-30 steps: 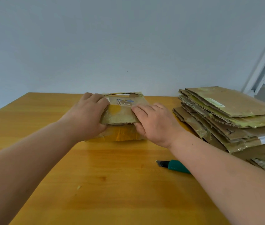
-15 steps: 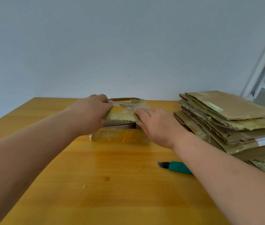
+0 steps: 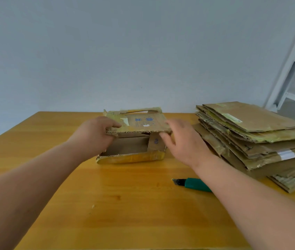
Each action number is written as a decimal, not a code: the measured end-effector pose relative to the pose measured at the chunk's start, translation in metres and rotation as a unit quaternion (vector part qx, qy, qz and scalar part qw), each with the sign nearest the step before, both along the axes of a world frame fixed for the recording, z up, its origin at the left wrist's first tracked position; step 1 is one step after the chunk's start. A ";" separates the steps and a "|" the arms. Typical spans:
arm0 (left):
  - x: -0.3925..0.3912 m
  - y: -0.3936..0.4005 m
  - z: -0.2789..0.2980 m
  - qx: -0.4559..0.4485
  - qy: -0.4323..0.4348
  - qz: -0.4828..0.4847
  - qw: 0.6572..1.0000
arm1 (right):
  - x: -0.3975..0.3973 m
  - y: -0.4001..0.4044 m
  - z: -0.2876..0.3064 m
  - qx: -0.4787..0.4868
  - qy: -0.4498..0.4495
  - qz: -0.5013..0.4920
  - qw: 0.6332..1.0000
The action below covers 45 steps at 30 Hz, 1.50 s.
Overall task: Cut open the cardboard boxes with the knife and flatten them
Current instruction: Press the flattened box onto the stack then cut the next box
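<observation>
A small cardboard box [image 3: 130,156] with yellow tape on its front wall sits on the wooden table [image 3: 125,204]. Its top flap [image 3: 139,123], printed with blue characters, is lifted and shows the hollow inside. My left hand [image 3: 96,136] pinches the flap's left front corner between thumb and fingers. My right hand [image 3: 182,141] grips the flap's right front corner, fingers curled under its edge. A green-handled knife [image 3: 193,184] lies on the table near my right forearm, blade pointing left; neither hand touches it.
A tall pile of flattened cardboard [image 3: 251,138] fills the table's right side, close to my right hand. A white metal frame [image 3: 294,64] stands behind it against the grey wall. A small scrap [image 3: 92,206] lies on the table in front.
Both hands have raised the top flap, which lay pressed down on the box before. The box now gapes open at the front. The knife has not moved.
</observation>
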State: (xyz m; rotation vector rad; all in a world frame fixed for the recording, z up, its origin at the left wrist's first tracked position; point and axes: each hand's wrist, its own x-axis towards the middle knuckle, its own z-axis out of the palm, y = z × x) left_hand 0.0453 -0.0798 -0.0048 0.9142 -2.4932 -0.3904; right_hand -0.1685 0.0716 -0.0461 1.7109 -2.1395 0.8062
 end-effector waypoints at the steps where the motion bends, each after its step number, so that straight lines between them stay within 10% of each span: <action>1: 0.001 0.000 0.002 0.024 0.015 0.008 1.000 | 0.001 0.000 -0.003 -0.043 -0.040 -0.032 0.998; 9: 0.000 0.000 -0.002 0.175 0.054 -0.042 0.982 | 0.015 -0.011 -0.026 -0.074 -0.316 -0.159 0.932; 19: -0.011 -0.005 -0.003 0.216 0.101 -0.029 0.971 | 0.027 -0.042 -0.028 -0.084 -0.322 -0.292 0.897; 35: -0.028 -0.006 -0.026 0.066 0.282 0.127 0.949 | 0.010 0.002 -0.023 -0.100 -0.471 -0.051 0.875; 45: -0.022 -0.027 -0.045 -0.026 0.065 0.112 0.991 | 0.020 -0.011 -0.019 -0.116 -0.592 -0.015 0.797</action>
